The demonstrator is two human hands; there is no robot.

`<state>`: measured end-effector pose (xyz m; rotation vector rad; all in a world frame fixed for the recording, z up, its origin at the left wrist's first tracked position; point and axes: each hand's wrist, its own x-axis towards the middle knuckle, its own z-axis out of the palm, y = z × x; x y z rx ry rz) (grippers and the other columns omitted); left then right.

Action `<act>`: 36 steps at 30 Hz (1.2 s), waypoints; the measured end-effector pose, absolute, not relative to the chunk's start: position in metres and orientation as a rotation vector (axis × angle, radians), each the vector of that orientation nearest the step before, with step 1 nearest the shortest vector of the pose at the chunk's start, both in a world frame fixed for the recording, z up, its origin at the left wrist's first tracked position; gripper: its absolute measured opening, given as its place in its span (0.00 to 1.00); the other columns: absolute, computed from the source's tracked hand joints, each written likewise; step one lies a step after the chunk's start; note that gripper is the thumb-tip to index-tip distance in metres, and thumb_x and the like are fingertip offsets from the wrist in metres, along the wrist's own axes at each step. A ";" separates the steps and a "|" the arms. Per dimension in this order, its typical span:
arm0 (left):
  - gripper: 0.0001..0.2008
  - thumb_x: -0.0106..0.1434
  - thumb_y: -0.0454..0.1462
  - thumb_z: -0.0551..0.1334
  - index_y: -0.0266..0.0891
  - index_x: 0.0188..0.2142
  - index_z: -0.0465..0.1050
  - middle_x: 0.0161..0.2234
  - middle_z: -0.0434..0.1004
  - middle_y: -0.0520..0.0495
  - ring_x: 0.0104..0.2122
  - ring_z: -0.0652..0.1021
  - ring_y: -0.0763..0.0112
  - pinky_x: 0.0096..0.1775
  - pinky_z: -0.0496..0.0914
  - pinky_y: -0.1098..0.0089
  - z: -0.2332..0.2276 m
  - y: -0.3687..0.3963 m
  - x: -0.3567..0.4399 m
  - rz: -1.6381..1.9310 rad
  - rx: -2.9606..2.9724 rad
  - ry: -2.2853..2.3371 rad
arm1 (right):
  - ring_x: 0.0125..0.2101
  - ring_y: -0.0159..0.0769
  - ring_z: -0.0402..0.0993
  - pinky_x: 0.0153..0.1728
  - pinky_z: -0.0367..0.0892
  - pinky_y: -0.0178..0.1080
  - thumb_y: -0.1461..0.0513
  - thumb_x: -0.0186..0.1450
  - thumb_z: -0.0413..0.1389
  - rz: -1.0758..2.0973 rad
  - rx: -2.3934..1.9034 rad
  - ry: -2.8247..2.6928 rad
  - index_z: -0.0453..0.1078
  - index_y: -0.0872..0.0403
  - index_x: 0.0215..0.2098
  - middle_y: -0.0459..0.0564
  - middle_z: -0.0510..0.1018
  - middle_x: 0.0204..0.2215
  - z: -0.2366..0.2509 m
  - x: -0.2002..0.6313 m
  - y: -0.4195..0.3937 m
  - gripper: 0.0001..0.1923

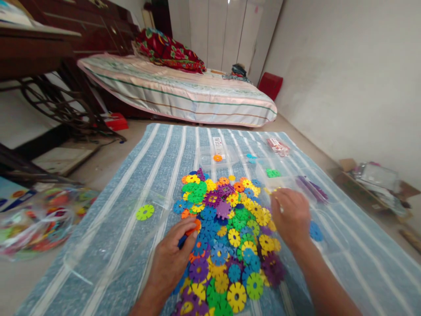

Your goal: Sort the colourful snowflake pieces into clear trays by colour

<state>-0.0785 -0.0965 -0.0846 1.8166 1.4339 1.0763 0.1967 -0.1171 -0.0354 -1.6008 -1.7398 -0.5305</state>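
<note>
A pile of flat plastic snowflake discs (226,228) in yellow, blue, green, purple and orange lies on a blue-and-white striped mat (158,158). My left hand (171,259) rests at the pile's left edge and pinches an orange disc (194,227) between thumb and fingers. My right hand (291,217) hovers over the pile's right edge, fingers curled, with a small yellow piece (274,191) showing at the fingertips; whether it holds it I cannot tell. A lone green disc (145,212) lies left of the pile.
Clear plastic boxes stand beyond the pile, holding an orange disc (217,157), green discs (272,173) and purple discs (312,188). A clear bag of coloured pieces (39,219) sits at the left. A mattress (184,92), a dark table frame (49,101) and a cardboard box (375,184) surround the mat.
</note>
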 end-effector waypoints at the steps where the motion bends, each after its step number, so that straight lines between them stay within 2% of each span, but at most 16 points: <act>1: 0.12 0.58 0.45 0.59 0.43 0.36 0.76 0.44 0.79 0.48 0.46 0.77 0.64 0.51 0.70 0.63 -0.085 -0.097 -0.078 1.076 1.815 1.436 | 0.40 0.41 0.72 0.46 0.65 0.47 0.64 0.66 0.49 -0.601 -1.695 -1.677 0.72 0.54 0.33 0.55 0.78 0.35 -0.030 0.207 -0.118 0.10; 4: 0.12 0.58 0.45 0.59 0.43 0.36 0.76 0.44 0.79 0.48 0.46 0.77 0.64 0.51 0.70 0.63 -0.085 -0.097 -0.077 1.067 1.818 1.441 | 0.39 0.42 0.72 0.45 0.65 0.47 0.61 0.66 0.50 -0.634 -1.824 -1.599 0.72 0.55 0.36 0.55 0.78 0.35 -0.024 0.221 -0.125 0.10; 9: 0.12 0.57 0.46 0.60 0.43 0.36 0.76 0.42 0.80 0.48 0.44 0.78 0.64 0.50 0.71 0.63 -0.083 -0.097 -0.077 1.069 1.819 1.444 | 0.38 0.38 0.73 0.44 0.68 0.43 0.62 0.66 0.50 -0.224 -1.644 -1.838 0.72 0.53 0.35 0.52 0.78 0.34 -0.041 0.195 -0.143 0.09; 13: 0.12 0.58 0.46 0.59 0.44 0.36 0.76 0.42 0.80 0.49 0.45 0.78 0.65 0.51 0.70 0.62 -0.081 -0.097 -0.076 1.069 1.832 1.428 | 0.43 0.40 0.71 0.46 0.68 0.45 0.61 0.64 0.52 -0.021 -1.602 -1.961 0.72 0.52 0.37 0.53 0.77 0.39 -0.058 0.166 -0.156 0.07; 17: 0.12 0.58 0.46 0.60 0.43 0.36 0.76 0.41 0.80 0.49 0.44 0.78 0.65 0.51 0.71 0.63 -0.081 -0.097 -0.076 1.081 1.834 1.434 | 0.51 0.47 0.67 0.51 0.65 0.51 0.60 0.60 0.58 0.013 -1.634 -2.022 0.72 0.53 0.38 0.56 0.74 0.45 -0.065 0.150 -0.163 0.09; 21: 0.13 0.58 0.46 0.59 0.43 0.36 0.76 0.42 0.80 0.48 0.44 0.78 0.64 0.50 0.71 0.63 -0.083 -0.096 -0.077 1.078 1.842 1.437 | 0.52 0.48 0.65 0.53 0.63 0.51 0.62 0.58 0.60 0.042 -1.655 -2.051 0.73 0.54 0.36 0.55 0.74 0.45 -0.068 0.142 -0.162 0.08; 25: 0.13 0.58 0.46 0.59 0.43 0.36 0.76 0.42 0.80 0.49 0.44 0.78 0.64 0.51 0.70 0.63 -0.082 -0.096 -0.077 1.070 1.858 1.427 | 0.52 0.46 0.65 0.53 0.64 0.51 0.65 0.61 0.56 0.014 -1.627 -2.049 0.72 0.54 0.36 0.54 0.74 0.44 -0.074 0.138 -0.161 0.04; 30: 0.12 0.58 0.45 0.59 0.43 0.37 0.76 0.43 0.79 0.49 0.45 0.77 0.65 0.52 0.70 0.63 -0.084 -0.097 -0.077 1.061 1.877 1.422 | 0.50 0.42 0.67 0.50 0.66 0.49 0.67 0.65 0.51 -0.095 -1.520 -2.000 0.71 0.54 0.35 0.54 0.75 0.41 -0.076 0.141 -0.160 0.07; 36: 0.13 0.59 0.45 0.59 0.42 0.37 0.76 0.44 0.79 0.48 0.46 0.77 0.65 0.52 0.69 0.63 -0.085 -0.096 -0.078 1.058 1.877 1.421 | 0.44 0.40 0.71 0.47 0.68 0.47 0.67 0.64 0.52 -0.417 -1.466 -1.815 0.72 0.53 0.36 0.53 0.77 0.37 -0.053 0.187 -0.145 0.07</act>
